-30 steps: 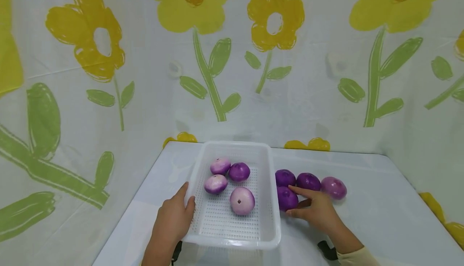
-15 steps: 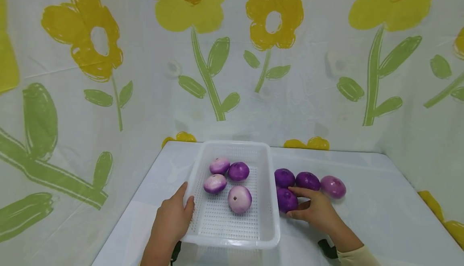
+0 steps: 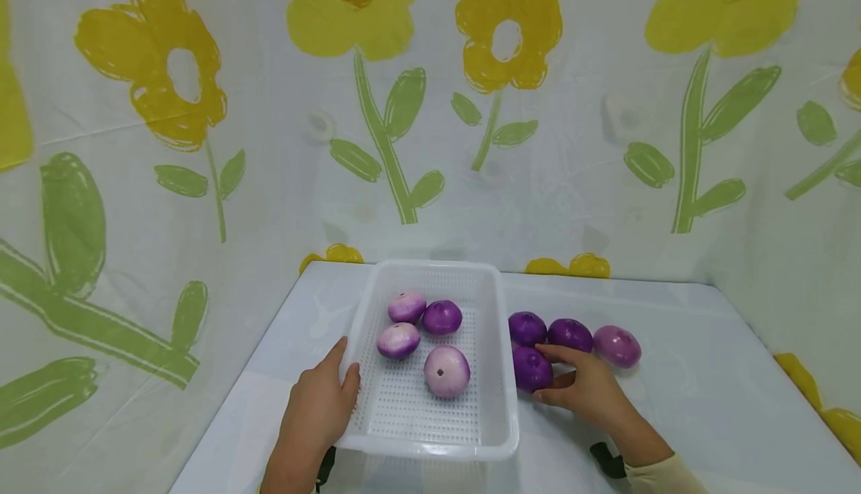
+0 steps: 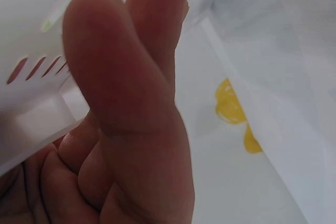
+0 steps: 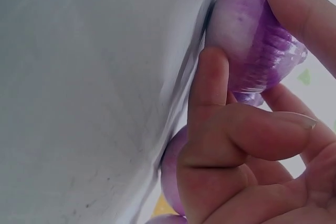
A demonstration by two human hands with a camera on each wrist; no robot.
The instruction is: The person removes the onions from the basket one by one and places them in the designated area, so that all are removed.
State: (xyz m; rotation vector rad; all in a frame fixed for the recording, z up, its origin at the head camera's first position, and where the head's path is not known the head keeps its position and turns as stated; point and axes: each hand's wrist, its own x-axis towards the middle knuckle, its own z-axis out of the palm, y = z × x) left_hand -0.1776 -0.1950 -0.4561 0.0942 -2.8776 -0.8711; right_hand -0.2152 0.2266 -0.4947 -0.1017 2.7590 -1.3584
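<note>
A white plastic basket (image 3: 430, 451) with a perforated bottom stands on the table. My left hand (image 3: 319, 400) holds its left side; in the left wrist view, the thumb (image 4: 121, 77) lies against the basket wall (image 4: 31, 98) and other fingers curl beneath. Inside the basket are several purple-and-white onions, the front one (image 3: 447, 371) palest. To the right of the basket, my right hand (image 3: 592, 389) grips a dark purple onion (image 3: 533, 369) between thumb and fingers. The right wrist view shows that onion (image 5: 247, 30) at the table surface, other fingers bent below it.
Beside the gripped onion sit two dark purple onions (image 3: 569, 335) and a lighter one (image 3: 617, 347). The white table (image 3: 699, 389) extends to the right. Behind it hangs a flower-printed cloth (image 3: 572, 180), which also runs along both sides.
The front onion in the basket rocks slightly. Both hands stay where they were, the right on its onion and the left on the basket; the head view shifts a little.
</note>
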